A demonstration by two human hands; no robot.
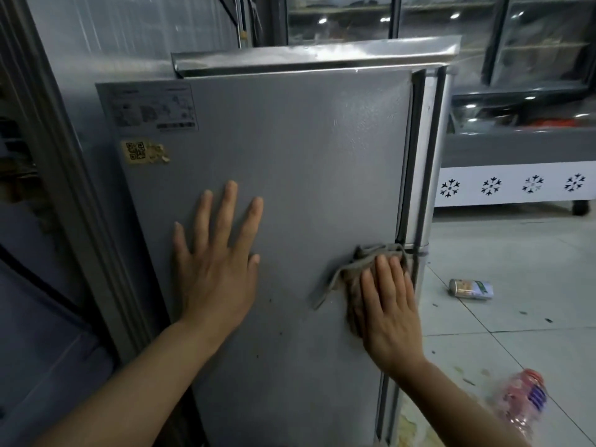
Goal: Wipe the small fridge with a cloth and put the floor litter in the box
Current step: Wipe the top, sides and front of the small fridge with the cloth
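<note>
The small grey fridge (290,162) fills the middle of the view, its side panel facing me. My left hand (216,262) lies flat on that panel with fingers spread. My right hand (388,304) presses a crumpled brown-grey cloth (346,272) against the panel near its right edge, fingers straight. On the tiled floor to the right lie a can (471,289) on its side and, nearer to me, a crushed plastic bottle (522,398) with a red and blue label. No box is in view.
A tall grey cabinet (48,188) stands close on the left of the fridge. A display freezer (516,162) with snowflake marks runs along the back right. Glass-door coolers (419,17) line the rear wall. A yellowish stain (416,427) marks the floor at the fridge's foot.
</note>
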